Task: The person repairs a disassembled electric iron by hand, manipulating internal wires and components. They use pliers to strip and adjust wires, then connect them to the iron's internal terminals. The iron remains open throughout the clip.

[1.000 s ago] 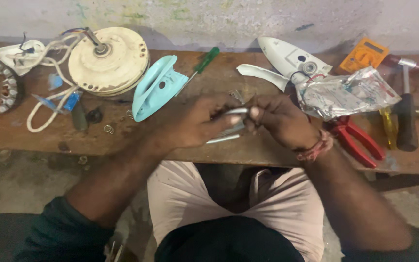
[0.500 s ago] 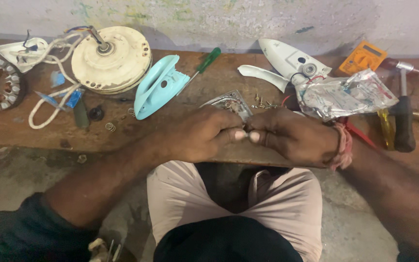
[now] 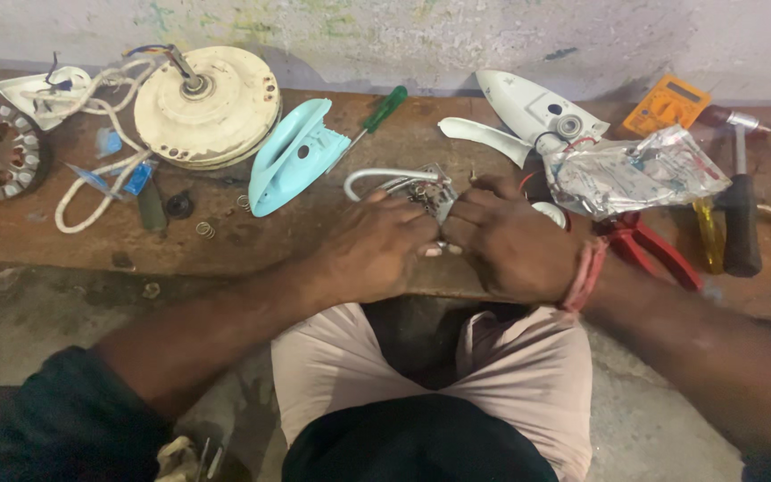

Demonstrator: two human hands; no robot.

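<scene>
- Left hand (image 3: 377,250) and right hand (image 3: 510,245) have dropped onto the worktop (image 3: 252,241) edge; both pinched on the small metal part (image 3: 435,198)
- its white cable (image 3: 385,177) now loops clear above the knuckles

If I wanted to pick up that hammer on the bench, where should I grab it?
Probably by the black handle of the hammer, coming from above at the near end. The handle lies flat, pointing toward the bench's front edge, with the metal head far back by the wall.
</scene>
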